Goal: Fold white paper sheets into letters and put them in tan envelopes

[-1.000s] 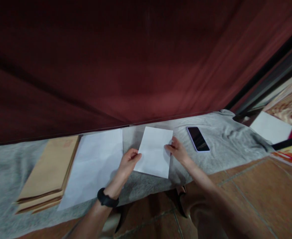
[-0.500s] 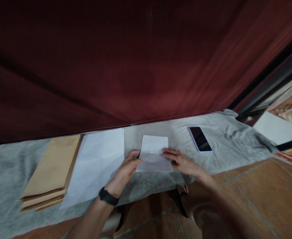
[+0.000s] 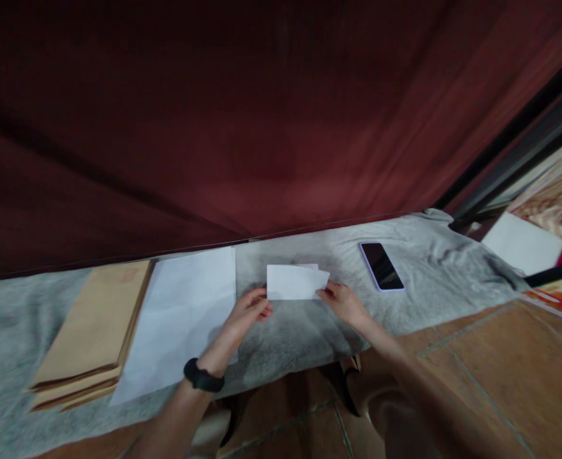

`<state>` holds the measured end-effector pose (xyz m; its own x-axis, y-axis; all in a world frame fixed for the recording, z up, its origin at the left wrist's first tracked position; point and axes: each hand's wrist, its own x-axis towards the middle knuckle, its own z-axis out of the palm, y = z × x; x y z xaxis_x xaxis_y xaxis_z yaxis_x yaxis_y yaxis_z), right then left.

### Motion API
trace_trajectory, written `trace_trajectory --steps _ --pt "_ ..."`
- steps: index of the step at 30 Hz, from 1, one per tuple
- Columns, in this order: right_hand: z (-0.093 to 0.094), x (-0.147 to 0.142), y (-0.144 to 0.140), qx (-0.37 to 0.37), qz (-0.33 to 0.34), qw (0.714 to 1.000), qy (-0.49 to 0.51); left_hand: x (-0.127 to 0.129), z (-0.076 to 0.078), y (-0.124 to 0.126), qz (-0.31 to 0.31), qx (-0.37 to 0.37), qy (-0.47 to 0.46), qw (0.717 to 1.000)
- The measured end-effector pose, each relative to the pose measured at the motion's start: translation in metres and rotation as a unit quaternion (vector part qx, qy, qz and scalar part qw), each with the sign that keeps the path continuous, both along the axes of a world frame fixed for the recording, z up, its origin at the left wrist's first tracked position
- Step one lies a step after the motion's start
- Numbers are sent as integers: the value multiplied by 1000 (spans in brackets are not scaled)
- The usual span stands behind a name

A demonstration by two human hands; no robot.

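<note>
A white sheet of paper (image 3: 295, 282), folded into a narrow strip, lies on the grey cloth (image 3: 424, 280) in front of me. My left hand (image 3: 249, 310) pinches its lower left corner. My right hand (image 3: 342, 301) pinches its lower right corner. A black watch sits on my left wrist.
A stack of white sheets (image 3: 180, 319) lies left of the folded paper, and a pile of brown envelopes (image 3: 92, 335) further left. A black phone (image 3: 381, 266) rests on the cloth to the right. A dark red curtain (image 3: 242, 121) hangs behind. Brown tiled floor (image 3: 495, 370) lies below.
The sheet, first flat and open between my hands, has been folded over upward into a narrow strip. Both hands stayed at its lower corners.
</note>
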<state>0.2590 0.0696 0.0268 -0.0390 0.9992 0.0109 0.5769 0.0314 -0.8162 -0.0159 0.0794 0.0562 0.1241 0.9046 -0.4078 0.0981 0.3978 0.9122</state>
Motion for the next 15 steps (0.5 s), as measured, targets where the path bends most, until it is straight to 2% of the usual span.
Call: trace_trajectory --steps 2,6,15 --pt "-3 -4 3 13 -18 999 -31 4 -6 3 -19 49 90 995" --pt "-2 -11 5 -7 -46 993 -109 10 -12 8 -49 124 244 961" --pt "8 -26 1 -45 -61 973 -216 17 -4 18 -58 104 372 921"
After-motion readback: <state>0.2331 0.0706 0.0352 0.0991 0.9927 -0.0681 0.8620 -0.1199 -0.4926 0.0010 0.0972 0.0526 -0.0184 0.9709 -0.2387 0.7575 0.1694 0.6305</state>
